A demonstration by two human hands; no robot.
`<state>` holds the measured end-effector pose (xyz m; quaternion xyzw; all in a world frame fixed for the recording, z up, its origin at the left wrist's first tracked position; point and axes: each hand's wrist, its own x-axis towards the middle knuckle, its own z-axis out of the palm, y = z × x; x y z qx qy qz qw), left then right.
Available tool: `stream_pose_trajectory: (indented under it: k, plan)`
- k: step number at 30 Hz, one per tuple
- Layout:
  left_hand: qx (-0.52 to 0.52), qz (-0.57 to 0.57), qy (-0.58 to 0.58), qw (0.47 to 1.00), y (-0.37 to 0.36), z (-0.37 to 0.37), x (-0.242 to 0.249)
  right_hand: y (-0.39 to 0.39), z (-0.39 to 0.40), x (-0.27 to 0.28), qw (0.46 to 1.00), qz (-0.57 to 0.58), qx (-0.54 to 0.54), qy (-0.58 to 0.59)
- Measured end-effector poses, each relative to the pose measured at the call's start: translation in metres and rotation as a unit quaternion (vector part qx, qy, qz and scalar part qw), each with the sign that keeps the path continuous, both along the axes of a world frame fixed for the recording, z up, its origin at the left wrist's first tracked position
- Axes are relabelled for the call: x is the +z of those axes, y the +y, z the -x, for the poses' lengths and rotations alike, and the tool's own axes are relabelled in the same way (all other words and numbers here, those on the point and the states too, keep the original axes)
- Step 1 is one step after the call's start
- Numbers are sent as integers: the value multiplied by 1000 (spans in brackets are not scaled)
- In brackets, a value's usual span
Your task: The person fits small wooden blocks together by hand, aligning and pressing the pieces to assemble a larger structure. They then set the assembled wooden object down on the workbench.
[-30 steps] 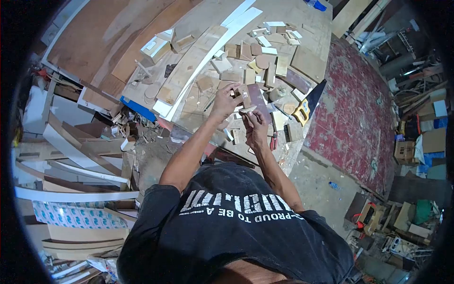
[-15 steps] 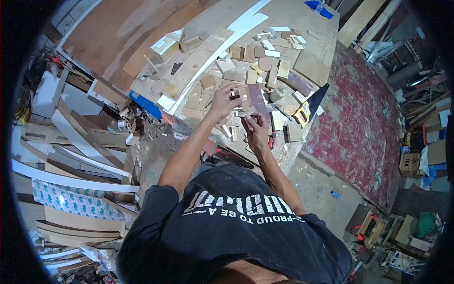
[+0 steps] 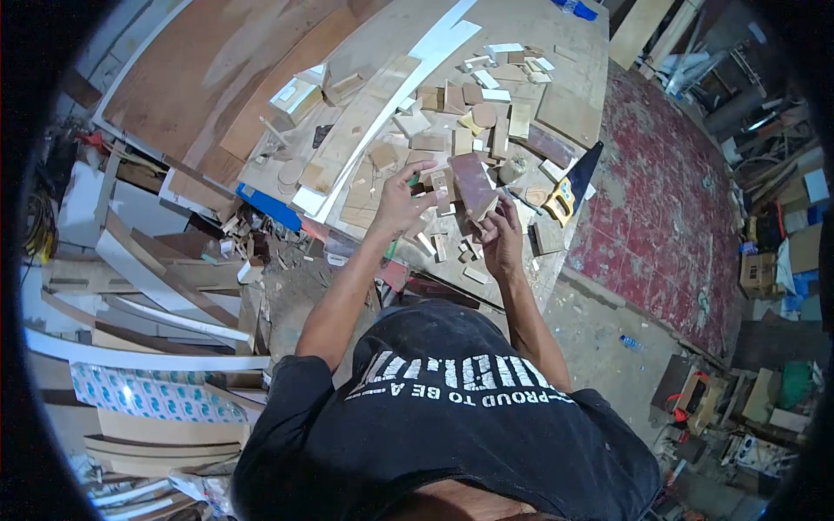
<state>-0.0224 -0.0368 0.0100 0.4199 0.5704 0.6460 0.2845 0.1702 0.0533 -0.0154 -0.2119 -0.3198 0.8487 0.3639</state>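
Observation:
My right hand (image 3: pixel 502 241) grips the near end of a flat reddish-brown block (image 3: pixel 472 184), which is tilted above the workbench (image 3: pixel 373 187). My left hand (image 3: pixel 401 204) has its thumb and fingers apart, close beside a small light wooden piece (image 3: pixel 440 185); whether a fingertip touches it is hard to make out. Small wood offcuts (image 3: pixel 426 141) lie beyond both hands. A small jar (image 3: pixel 514 168) stands just past the block. To the right, a handsaw (image 3: pixel 565 198) with a yellow-and-black handle rests near the bench edge.
A long white curved strip (image 3: pixel 382 122) runs across the bench on the left. A box-like wooden piece (image 3: pixel 295 97) stands beyond it. Curved panels (image 3: pixel 165 269) are stacked at the left. Right of the bench lies a worn red floor (image 3: pixel 656 217).
My left fingers have spread from around the small wooden piece. My right hand has moved right and now holds the reddish-brown block by its near end. The view has shifted slightly.

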Motion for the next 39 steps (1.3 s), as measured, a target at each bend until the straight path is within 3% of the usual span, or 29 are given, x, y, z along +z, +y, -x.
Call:
stream_pose_trajectory:
  k: [2,4,6,7,8,10,11,12,14,20,22,24,26,28,31,32,34,36,38,39]
  plan:
    - [3,-2,8,1000,-4,4,2,0,5,-4,1000,-6,8,-16]
    - [-21,8,-63,998,-10,9,8,3,10,-21,999,-12,19,-34]
    - [-23,17,-76,997,-15,18,5,3,19,-41,991,-35,32,-129]
    - [-24,25,-86,996,-18,24,3,-1,25,-35,972,-21,37,-229]
    - [-26,28,-88,995,-20,30,-3,-1,31,-63,962,-38,25,-271]
    - [35,18,-141,989,-26,41,-19,-6,34,-81,874,-170,64,-451]
    - [34,36,-185,982,-32,48,-23,-1,32,-116,844,-240,57,-476]
    - [28,42,-187,981,-38,56,-29,0,33,-124,844,-233,55,-480]
    - [84,80,-312,943,-55,68,-43,-2,33,-140,687,-470,9,-553]
    - [114,160,-345,918,-102,108,-98,-12,68,-137,639,-528,-5,-560]
    - [86,180,-298,933,-108,119,-115,-2,80,-145,515,-607,75,-601]
    - [69,188,-278,940,-111,127,-121,0,88,-153,510,-587,107,-620]
    - [30,214,-233,948,-110,135,-121,-2,90,-160,476,-625,61,-615]
    - [18,220,-240,945,-110,143,-128,-18,93,-147,480,-621,20,-619]
    - [-4,248,-273,929,-107,160,-143,-43,95,-129,586,-539,-50,-604]
    - [-14,232,-320,918,-108,164,-146,-55,93,-125,585,-536,-53,-606]
    - [-28,218,-365,905,-107,169,-144,-81,88,-119,680,-447,-30,-580]
    - [-76,190,-481,852,-104,171,-136,-106,85,-118,705,-438,-29,-557]
    - [-97,200,-466,856,-100,172,-132,-127,79,-131,735,-441,-40,-514]
    - [-112,208,-452,860,-98,172,-128,-135,77,-128,761,-387,3,-521]
